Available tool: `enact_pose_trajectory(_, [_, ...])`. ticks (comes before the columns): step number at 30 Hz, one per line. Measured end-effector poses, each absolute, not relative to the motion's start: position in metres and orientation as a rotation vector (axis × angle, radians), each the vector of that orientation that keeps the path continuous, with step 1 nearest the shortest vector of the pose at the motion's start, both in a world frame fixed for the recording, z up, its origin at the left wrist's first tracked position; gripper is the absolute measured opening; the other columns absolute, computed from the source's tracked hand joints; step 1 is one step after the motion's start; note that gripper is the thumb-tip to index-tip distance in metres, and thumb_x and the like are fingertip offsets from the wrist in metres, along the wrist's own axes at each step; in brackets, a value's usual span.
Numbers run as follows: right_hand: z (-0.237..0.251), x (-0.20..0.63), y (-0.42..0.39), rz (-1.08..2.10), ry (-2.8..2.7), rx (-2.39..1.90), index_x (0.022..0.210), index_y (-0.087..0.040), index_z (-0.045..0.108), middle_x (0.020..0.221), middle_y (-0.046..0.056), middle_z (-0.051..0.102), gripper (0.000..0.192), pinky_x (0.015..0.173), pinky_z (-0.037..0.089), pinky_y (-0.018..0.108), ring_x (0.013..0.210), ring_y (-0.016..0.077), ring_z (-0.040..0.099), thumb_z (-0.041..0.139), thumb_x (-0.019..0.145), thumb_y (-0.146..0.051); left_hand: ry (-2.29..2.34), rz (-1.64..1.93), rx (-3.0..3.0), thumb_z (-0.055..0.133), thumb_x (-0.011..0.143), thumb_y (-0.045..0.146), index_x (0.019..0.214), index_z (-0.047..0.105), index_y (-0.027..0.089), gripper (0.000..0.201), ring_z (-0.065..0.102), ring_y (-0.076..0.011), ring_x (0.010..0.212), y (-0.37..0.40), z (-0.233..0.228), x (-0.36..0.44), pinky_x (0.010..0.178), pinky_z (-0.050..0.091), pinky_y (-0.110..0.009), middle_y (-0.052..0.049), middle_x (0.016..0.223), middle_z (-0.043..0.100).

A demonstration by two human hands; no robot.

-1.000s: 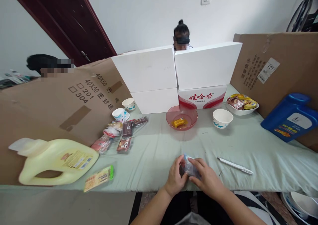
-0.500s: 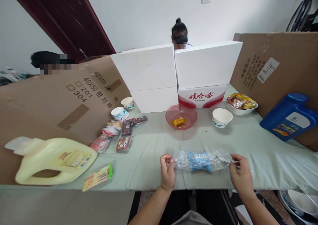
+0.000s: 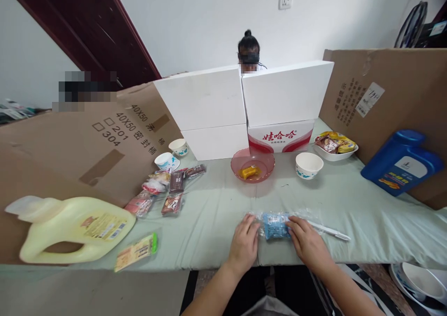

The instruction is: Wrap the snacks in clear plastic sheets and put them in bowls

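Note:
A small blue packet [image 3: 275,225] lies near the table's front edge, with crinkled clear plastic wrap [image 3: 301,212] about it. My left hand [image 3: 245,241] is closed over the left end of the wrap, its fingers bent and pressed together. At the packet's right side, my right hand [image 3: 309,244] has its fingertips on the packet's edge and on the wrap. Both thumbs are mostly hidden. A white pen [image 3: 333,232] sticks out on the table to the right of my right hand.
Beyond the hands stand a pink glass bowl [image 3: 253,176] holding a yellow packet and a white paper bowl [image 3: 309,166]. Snack packets [image 3: 177,182] and a yellow jug [image 3: 80,227] lie left; a blue bottle [image 3: 401,164] leans right. White boxes [image 3: 209,99] form a barrier; a person sits behind.
Both hands have moved inward from the stretched-out ends of the wrap to the packet's sides. The wrap now spans less width, and the white pen on the right shows in full.

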State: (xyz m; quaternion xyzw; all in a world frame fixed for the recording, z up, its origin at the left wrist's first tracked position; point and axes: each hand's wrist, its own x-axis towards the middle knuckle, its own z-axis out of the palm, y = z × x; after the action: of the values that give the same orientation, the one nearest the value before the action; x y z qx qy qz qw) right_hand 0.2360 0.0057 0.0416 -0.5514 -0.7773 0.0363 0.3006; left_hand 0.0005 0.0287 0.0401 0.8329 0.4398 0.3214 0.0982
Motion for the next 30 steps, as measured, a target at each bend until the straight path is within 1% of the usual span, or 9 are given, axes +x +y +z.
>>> enact_pose_trajectory(5, [0.033,0.240,0.022,-0.122,-2.043,-1.541,0.129,-0.021,0.054,0.135,0.012,0.055,0.038,0.101,0.039,0.051,0.133,0.0300,0.040,0.039,0.094,-0.029,1.300,0.806,2.509,0.042,0.091,0.014,0.136,0.047,0.022,0.045,0.037,-0.0290,0.137,0.044,0.036,0.003,0.108,0.035,-0.056,-0.011,0.141,0.050])
enact_pose_trajectory(8, [0.040,0.238,0.027,-0.101,-2.032,-1.525,0.127,-0.020,0.054,0.132,0.012,0.056,0.037,0.101,0.038,0.048,0.128,0.0284,0.045,0.040,0.095,-0.032,1.330,0.743,2.485,0.048,0.091,0.020,0.137,0.046,0.021,0.046,0.041,-0.0307,0.133,0.054,0.039,0.011,0.107,0.033,-0.057,-0.012,0.135,0.055])
enact_pose_trajectory(12, [0.045,0.242,0.027,-0.058,-2.042,-1.551,0.121,-0.021,0.058,0.118,0.011,0.062,0.032,0.097,0.040,0.046,0.110,0.0251,0.056,0.042,0.094,-0.029,1.436,0.732,2.502,0.054,0.084,0.013,0.115,0.063,0.019,0.033,0.057,-0.0282,0.103,0.066,0.045,0.014,0.098,0.039,-0.055,-0.010,0.103,0.065])
enact_pose_trajectory(15, [0.039,0.250,0.030,-0.137,-2.048,-1.609,0.128,-0.022,0.054,0.122,0.010,0.062,0.038,0.101,0.034,0.050,0.115,0.0270,0.053,0.042,0.092,-0.023,1.416,0.838,2.502,0.050,0.082,0.006,0.089,0.068,0.021,0.024,0.056,-0.0232,0.085,0.067,0.052,0.007,0.089,0.044,-0.048,-0.005,0.080,0.061])
enact_pose_trajectory(17, [0.035,0.256,0.033,-0.174,-2.072,-1.605,0.130,-0.022,0.052,0.125,0.010,0.061,0.041,0.104,0.030,0.052,0.121,0.0281,0.049,0.043,0.091,-0.022,1.334,0.880,2.473,0.048,0.081,0.006,0.084,0.066,0.021,0.023,0.056,-0.0227,0.087,0.063,0.057,0.002,0.086,0.047,-0.044,-0.006,0.083,0.061])
enact_pose_trajectory(19, [0.034,0.260,0.036,-0.176,-2.092,-1.586,0.129,-0.022,0.053,0.122,0.009,0.062,0.040,0.105,0.029,0.052,0.121,0.0278,0.050,0.045,0.090,-0.022,1.195,0.846,2.444,0.045,0.081,0.005,0.088,0.063,0.021,0.025,0.057,-0.0234,0.098,0.057,0.063,-0.001,0.089,0.047,-0.044,-0.008,0.097,0.064])
enact_pose_trajectory(24, [0.046,0.256,0.040,-0.164,-2.067,-1.560,0.118,-0.022,0.060,0.112,0.009,0.064,0.032,0.103,0.033,0.050,0.109,0.0268,0.054,0.048,0.089,-0.021,1.084,0.749,2.418,0.043,0.083,0.007,0.113,0.057,0.021,0.036,0.054,-0.0250,0.116,0.059,0.065,0.006,0.100,0.042,-0.048,-0.009,0.124,0.060])
enact_pose_trajectory(27, [0.056,0.246,0.042,-0.081,-2.065,-1.450,0.116,-0.020,0.060,0.117,0.010,0.061,0.033,0.100,0.038,0.048,0.112,0.0266,0.052,0.043,0.088,-0.015,1.167,0.700,2.468,0.049,0.080,0.008,0.125,0.053,0.018,0.047,0.054,-0.0291,0.115,0.074,0.058,0.016,0.100,0.041,-0.052,-0.012,0.122,0.061])
enact_pose_trajectory(30, [0.059,0.239,0.046,0.117,-2.147,-1.349,0.117,-0.019,0.059,0.108,0.009,0.064,0.041,0.092,0.046,0.041,0.104,0.0221,0.057,0.037,0.084,-0.007,1.211,0.656,2.527,0.053,0.074,0.005,0.115,0.061,0.019,0.044,0.059,-0.0282,0.100,0.084,0.058,0.023,0.094,0.044,-0.050,-0.010,0.103,0.067])
